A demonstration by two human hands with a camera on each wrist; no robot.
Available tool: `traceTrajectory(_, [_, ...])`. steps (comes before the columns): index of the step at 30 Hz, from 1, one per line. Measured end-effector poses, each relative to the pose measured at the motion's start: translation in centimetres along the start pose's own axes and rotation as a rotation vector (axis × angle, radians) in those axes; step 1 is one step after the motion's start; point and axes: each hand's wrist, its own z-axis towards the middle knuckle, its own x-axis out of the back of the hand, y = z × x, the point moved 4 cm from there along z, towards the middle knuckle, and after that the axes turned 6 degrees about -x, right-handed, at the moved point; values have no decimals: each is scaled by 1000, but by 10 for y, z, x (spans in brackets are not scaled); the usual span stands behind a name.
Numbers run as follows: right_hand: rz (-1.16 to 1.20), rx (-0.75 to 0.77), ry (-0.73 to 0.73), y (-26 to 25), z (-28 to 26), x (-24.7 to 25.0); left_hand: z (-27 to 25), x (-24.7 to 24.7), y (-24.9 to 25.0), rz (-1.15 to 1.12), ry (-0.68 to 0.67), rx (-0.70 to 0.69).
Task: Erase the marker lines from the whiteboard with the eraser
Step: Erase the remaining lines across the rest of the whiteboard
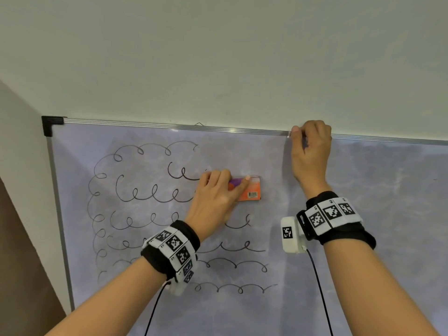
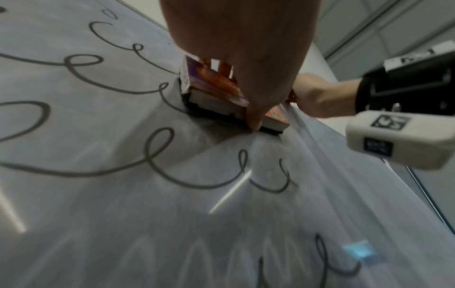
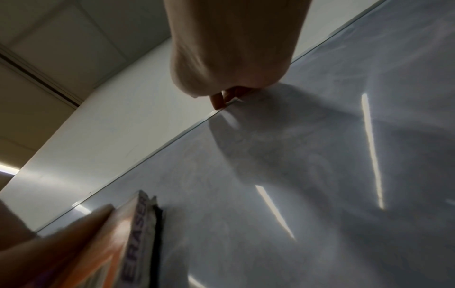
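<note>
Left hand (image 1: 214,197) at centre frame, fingers (image 1: 243,184) curled over the eraser (image 1: 251,190), thumb and fingertips pinching its long sides and pressing its black felt flat against the whiteboard (image 1: 363,190). Orange and purple on the eraser's back, a barcode near its lower right corner. Black looping marker lines (image 1: 145,192) across the left half of the board, the eraser sitting at the right end of the upper rows, a smeared pale patch just right of it. Right hand (image 1: 310,151) in the upper right, fingers bent together and hooked over the board's metal top rail (image 1: 194,127), thumb tip on the rail. Banded wrists, each with a cabled white camera.
</note>
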Motion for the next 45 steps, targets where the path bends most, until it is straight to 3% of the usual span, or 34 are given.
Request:
traceTrajectory(9, [-15,-42,-52,-2,2,2,-75,-20,28,-41,-182,-254])
traceTrajectory(11, [-19,-47,-57,-2,2,2,-73,-20,25,-33,-152,-229])
traceTrajectory(15, [-23,-53,-70,-2,4,3,-55,-16,14,-37,-6,-13])
traceTrajectory(17, [-30,-60,-80,-3,4,3,-58,-19,15,-52,9,19])
traceTrajectory(23, [-24,-64,-66,-3,2,2,-112,-33,52,-79,-163,-276])
traceTrajectory(26, [-22,-55,-57,-3,2,2,-123,-38,56,-59,-202,-330])
traceTrajectory(28, [-21,-52,-58,-2,2,2,-112,-36,51,-46,-170,-300])
traceTrajectory(32, [-7,-49,-56,-1,2,3,-93,-34,39,-55,-85,-112])
traceTrajectory(41, [25,-56,-67,1,1,2,-125,-45,81,-51,-205,-325])
traceTrajectory(45, [21,-40,-68,3,1,3,-106,-44,74,-65,-140,-206])
